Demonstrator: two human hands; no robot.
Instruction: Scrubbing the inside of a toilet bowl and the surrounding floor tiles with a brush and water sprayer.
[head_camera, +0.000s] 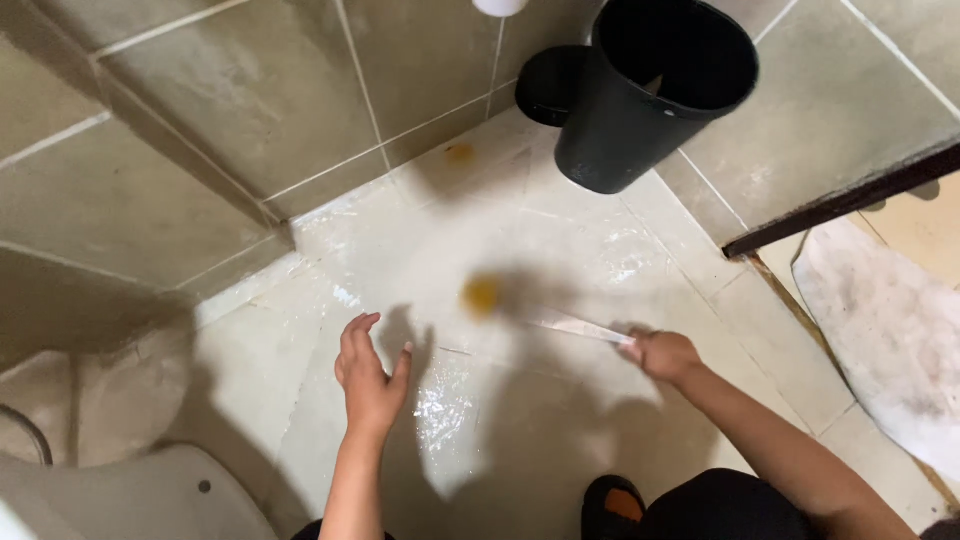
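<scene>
1. While the right hand (662, 352) is clamped on a blurred brush (545, 318), its yellowish head (482, 293) meets the wet floor (560, 240) below the black bin (640, 100).
2. Left hand (368, 372) hovers open, empty, left of the brush.
3. Risk: slick tiles; feet may slip.

A home bathroom: tiled walls (200, 110), wet tiled floor (560, 230), a toilet's white base (130, 495), a black bin (650, 90).

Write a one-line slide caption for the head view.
Right hand holds a motion-blurred, yellow-headed brush over wet floor tiles; open left hand hovers beside; black bin stands behind.
</scene>
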